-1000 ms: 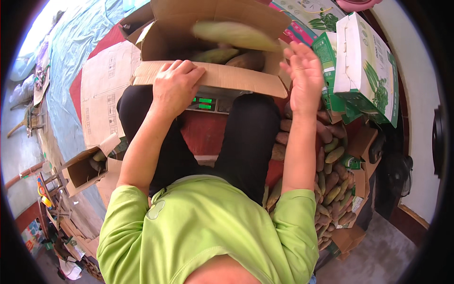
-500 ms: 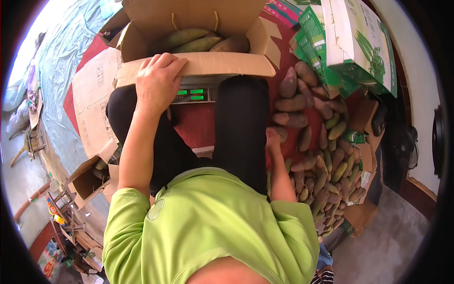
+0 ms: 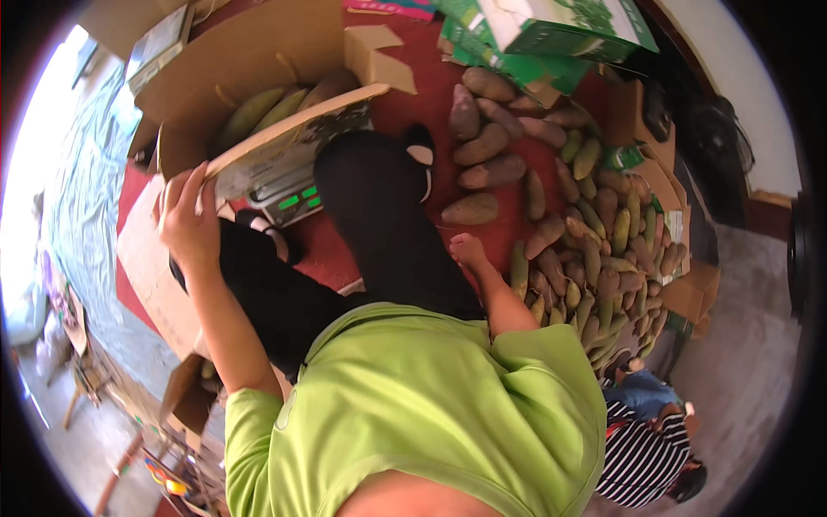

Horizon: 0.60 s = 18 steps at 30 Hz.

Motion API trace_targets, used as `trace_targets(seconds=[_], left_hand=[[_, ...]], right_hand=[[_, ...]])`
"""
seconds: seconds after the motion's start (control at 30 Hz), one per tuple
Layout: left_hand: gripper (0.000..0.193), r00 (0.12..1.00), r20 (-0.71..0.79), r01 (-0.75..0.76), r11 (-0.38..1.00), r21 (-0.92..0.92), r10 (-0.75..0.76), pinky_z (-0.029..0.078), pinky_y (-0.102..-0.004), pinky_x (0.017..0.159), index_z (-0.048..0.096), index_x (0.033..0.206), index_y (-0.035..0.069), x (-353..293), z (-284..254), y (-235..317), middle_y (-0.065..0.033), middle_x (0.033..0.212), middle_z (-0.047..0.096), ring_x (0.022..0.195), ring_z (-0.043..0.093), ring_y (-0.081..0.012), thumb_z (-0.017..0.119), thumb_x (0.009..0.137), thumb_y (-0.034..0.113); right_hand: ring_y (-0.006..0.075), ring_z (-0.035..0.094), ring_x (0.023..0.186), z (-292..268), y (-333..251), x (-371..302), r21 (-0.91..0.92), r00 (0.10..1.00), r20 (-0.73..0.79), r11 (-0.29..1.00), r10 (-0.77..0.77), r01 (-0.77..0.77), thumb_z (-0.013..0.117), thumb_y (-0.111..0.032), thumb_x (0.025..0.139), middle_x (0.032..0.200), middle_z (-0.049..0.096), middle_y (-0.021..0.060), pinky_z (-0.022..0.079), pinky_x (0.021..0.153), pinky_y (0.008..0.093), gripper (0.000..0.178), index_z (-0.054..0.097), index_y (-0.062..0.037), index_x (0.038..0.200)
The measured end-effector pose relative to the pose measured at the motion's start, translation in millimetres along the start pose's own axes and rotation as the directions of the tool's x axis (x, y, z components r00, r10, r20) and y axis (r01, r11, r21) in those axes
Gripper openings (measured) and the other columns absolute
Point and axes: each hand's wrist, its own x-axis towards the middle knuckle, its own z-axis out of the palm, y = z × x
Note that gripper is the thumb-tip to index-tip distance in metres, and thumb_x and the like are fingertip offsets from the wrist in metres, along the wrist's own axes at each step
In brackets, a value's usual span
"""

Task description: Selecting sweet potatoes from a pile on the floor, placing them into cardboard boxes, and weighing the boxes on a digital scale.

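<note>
An open cardboard box stands on a digital scale with a lit green display, just beyond my knees. Several long, brownish-green root-like vegetables lie inside it. My left hand has its fingers over the left end of the box's near flap, holding that edge. Above the red floor covering, my right hand is closed with nothing visible in it. The nearest loose vegetable lies just beyond it, apart from the fingers.
A large heap of brown and green vegetables spreads to the right. Green and white cartons stand at the back right, near a black fan. A person in a striped top is at the lower right. Blue plastic sheeting covers the left side.
My view has swung right, so the box appears farther left and tilted. My left hand is now at the flap's left end. My right hand has come away from the vegetable beside it.
</note>
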Motion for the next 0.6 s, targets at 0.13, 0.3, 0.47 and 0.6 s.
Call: trace_targets(seconds=[0.13, 0.3, 0.47, 0.6], left_hand=[[0.020, 0.998, -0.043, 0.046, 0.992, 0.119, -0.041, 0.042, -0.0370, 0.091, 0.071, 0.103, 0.015, -14.8, -7.2, -19.0, -0.0016, 0.098, 0.067, 0.094, 0.062, -0.0209, 0.068, 0.083, 0.016], [0.021, 0.988, -0.112, 0.113, 0.991, 0.066, -0.105, 0.045, -0.0371, 0.087, 0.070, 0.104, 0.012, -17.8, -17.5, -22.9, -0.0051, 0.097, 0.067, 0.094, 0.063, -0.0240, 0.067, 0.082, 0.011], [0.028, 0.960, -0.138, 0.231, 0.967, -0.111, -0.245, 0.047, -0.0366, 0.086, 0.068, 0.110, 0.010, -13.6, -16.2, -19.5, -0.0101, 0.103, 0.064, 0.098, 0.061, -0.0264, 0.067, 0.082, 0.005], [0.029, 0.922, -0.256, 0.258, 0.954, -0.152, -0.291, 0.047, -0.0355, 0.088, 0.067, 0.113, 0.006, -27.5, -28.9, -36.4, -0.0122, 0.109, 0.062, 0.101, 0.060, -0.0260, 0.068, 0.083, 0.005]], right_hand=[[0.0162, 0.060, 0.057, 7.9, -10.8, -2.8, -0.076, 1.000, 0.004, 0.997, 0.003, -0.003, 0.063, -0.011, 0.080, 0.071, 0.064, 0.0084, 0.048, 0.048, 0.0311, 0.021, 0.063, -0.0010, 0.098], [0.0166, 0.059, 0.055, 21.8, 4.0, -4.0, 0.043, 0.998, 0.046, 0.998, -0.038, 0.036, 0.062, -0.011, 0.080, 0.070, 0.063, 0.0080, 0.047, 0.048, 0.0321, 0.020, 0.063, 0.0001, 0.097], [0.0153, 0.061, 0.060, 19.0, 4.2, 1.5, -0.079, 0.997, 0.019, 0.994, -0.080, 0.081, 0.064, -0.011, 0.079, 0.070, 0.064, 0.0086, 0.048, 0.053, 0.0299, 0.020, 0.064, 0.0002, 0.096], [0.0214, 0.066, 0.072, 23.9, -14.3, 1.5, -0.202, 0.990, 0.064, 0.970, -0.128, 0.139, 0.062, -0.016, 0.080, 0.080, 0.067, 0.0121, 0.052, 0.065, 0.0350, 0.019, 0.067, -0.0024, 0.092]])
